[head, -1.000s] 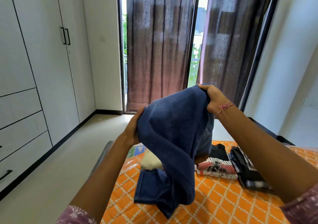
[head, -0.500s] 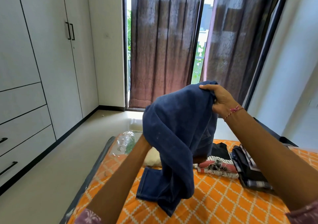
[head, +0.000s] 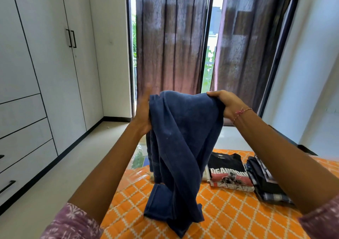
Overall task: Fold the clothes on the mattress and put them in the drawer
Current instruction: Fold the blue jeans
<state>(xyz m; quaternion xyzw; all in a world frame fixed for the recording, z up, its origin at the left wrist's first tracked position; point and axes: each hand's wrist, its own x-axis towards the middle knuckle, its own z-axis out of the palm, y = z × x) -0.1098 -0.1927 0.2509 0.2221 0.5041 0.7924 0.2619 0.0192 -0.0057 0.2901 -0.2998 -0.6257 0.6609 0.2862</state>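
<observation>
While both hands (head: pixel 224 103) hold up — soft, rumpled denim jeans (head: pixel 180 147).

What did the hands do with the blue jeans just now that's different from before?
The left hand dropped under the blue jeans, then came back up to their left edge, blurred, so its grip is unclear. More of the black printed T-shirt now shows. The right hand kept pinching the top edge, and the jeans' lower end stayed on the orange mattress.
</observation>
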